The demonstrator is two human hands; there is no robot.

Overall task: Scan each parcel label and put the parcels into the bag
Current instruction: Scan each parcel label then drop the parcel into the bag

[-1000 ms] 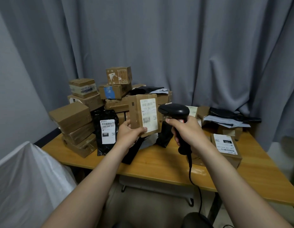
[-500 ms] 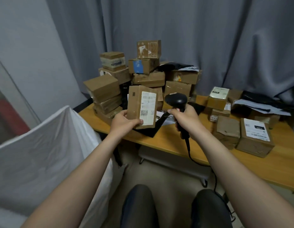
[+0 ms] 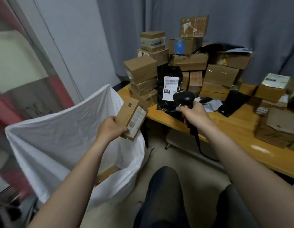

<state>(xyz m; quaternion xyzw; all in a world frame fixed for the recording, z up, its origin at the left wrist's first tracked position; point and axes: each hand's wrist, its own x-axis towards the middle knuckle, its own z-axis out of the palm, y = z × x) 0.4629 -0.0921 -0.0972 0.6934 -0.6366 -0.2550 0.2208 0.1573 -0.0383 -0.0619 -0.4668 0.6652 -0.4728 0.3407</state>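
The long yellow-brown wooden counter ran from the corner of the room towards the right, backed by a grey pleated curtain and meeting a plain pale grey wall on the left. A tall heap of taped brown cardboard boxes crowded its far corner, and a glossy black plastic mailer with a white label leaned upright against the front of that heap. More labelled brown boxes sat near the counter's right end. The left grip was curled round the lower end of a slim brown cardboard parcel with a white label on one face, thumb on the labelled side; the parcel was held tilted in the air, off the counter's left edge and above the mouth of the large white woven bag. The bag stood open on the floor beside the counter, and a corner of another brown parcel showed inside it. The right grip was wrapped round the handle of a black handheld barcode scanner, held above the counter's front edge just in front of the black mailer, its black cable hanging below. The beige floor lay under the counter, and the person's knees in dark trousers filled the lower edge. The far left was blurred red and white
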